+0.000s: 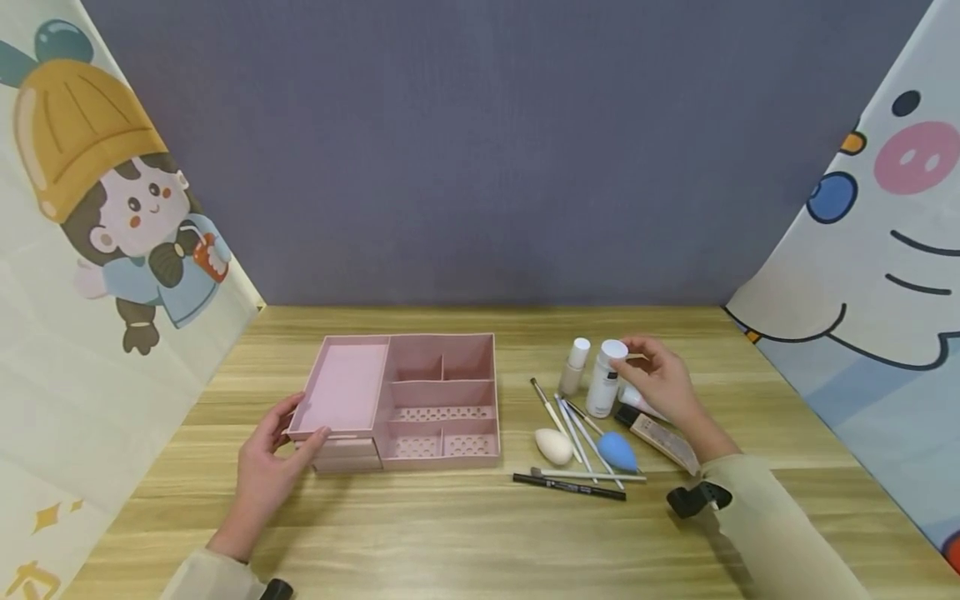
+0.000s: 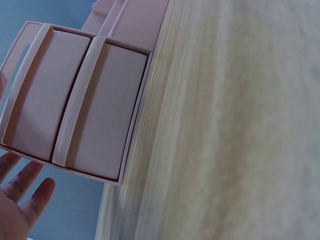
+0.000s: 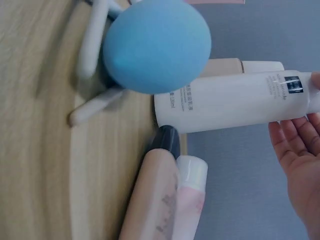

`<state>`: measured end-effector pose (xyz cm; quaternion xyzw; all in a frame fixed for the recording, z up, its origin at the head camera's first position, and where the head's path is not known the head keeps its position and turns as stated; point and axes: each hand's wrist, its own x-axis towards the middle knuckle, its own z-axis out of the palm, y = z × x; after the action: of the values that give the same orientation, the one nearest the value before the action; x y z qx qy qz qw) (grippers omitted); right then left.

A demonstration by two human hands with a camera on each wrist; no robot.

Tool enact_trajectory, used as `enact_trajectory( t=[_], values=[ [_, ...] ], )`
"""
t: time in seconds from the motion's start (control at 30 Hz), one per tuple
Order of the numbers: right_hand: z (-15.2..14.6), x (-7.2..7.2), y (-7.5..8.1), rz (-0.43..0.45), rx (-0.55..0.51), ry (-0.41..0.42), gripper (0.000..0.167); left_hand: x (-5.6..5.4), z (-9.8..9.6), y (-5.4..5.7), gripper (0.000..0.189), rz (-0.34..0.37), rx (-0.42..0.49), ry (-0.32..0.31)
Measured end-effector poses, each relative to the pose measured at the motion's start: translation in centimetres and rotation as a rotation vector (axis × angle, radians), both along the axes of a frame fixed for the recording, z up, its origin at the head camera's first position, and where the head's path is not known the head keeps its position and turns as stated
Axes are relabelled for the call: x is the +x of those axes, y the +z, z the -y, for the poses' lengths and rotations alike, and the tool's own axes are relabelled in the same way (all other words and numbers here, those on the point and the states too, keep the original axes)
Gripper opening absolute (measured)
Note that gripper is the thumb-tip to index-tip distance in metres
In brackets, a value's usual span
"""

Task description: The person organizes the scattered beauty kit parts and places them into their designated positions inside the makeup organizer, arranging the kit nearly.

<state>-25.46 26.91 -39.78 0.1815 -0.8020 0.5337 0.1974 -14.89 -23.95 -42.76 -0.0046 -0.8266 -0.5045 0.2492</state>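
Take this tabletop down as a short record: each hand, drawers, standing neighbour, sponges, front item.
left hand: touches near left corner of pink plastic organizer
right hand: pinches white cylindrical bottle near its top
drawers: two, both closed, on organizer's left side
standing neighbour: small beige bottle with white cap, left of white bottle
sponges: cream egg-shaped sponge, left of blue teardrop-shaped sponge
front item: slim black pen-shaped stick, lying flat
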Motion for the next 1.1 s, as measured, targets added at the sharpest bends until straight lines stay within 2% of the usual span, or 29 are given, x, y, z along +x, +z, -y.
enact_trajectory(
  t=[0.3,0.5,0.73,1.1],
  values=[
    [0.9,0.0,1.3,-0.054,0.016,-0.033,0.027,-0.1,0.0,0.0,0.06,-0.001,0.003,-0.005],
    [1.7,0.1,2.5,-0.037,0.006,-0.038,0.028,-0.1,0.1,0.0,0.06,-0.014,0.016,-0.007],
    [2.4,0.2,3.5,0.009,0.063,-0.082,0.029,-0.1,0.0,0.0,0.059,-0.003,0.024,0.008],
    [4.1,0.1,5.3,-0.027,-0.012,-0.083,0.028,-0.4,0.2,-0.2,0.059,-0.016,0.026,0.003]
  ],
)
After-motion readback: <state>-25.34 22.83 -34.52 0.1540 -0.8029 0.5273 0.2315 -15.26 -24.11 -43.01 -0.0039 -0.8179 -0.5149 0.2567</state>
